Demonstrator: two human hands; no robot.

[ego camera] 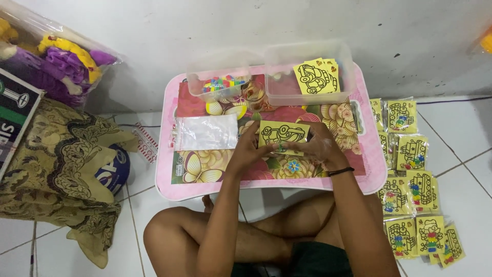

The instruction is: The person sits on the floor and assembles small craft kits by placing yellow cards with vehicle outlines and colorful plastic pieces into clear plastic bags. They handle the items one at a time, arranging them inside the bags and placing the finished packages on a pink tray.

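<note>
Two hands meet over the middle of a small pink surface (166,169) with a butterfly and flower print. Left hand (249,149) and right hand (319,146) both clamped on one yellow card (283,134) with a black line drawing of a vehicle, held just above the surface, left fingers on its lower left edge, right fingers on its lower right edge. Something small and dark sits between the fingertips under the card, too small to tell what. Right wrist wears a black band (341,171).

Left of the card, flat on the surface, lies a clear plastic bag (206,132). At the far edge stand two clear plastic boxes side by side: left box (193,82) holds small multicoloured pieces (223,82), right box (348,66) holds more yellow cards (315,77) leaning up. On the tiled floor to the right, well apart from the hands, a spread of bagged yellow cards (412,195). Floor on the left: patterned brown cloth (56,164), bagged purple and yellow plush toy (61,61). Person sits cross-legged, knees under the surface.
</note>
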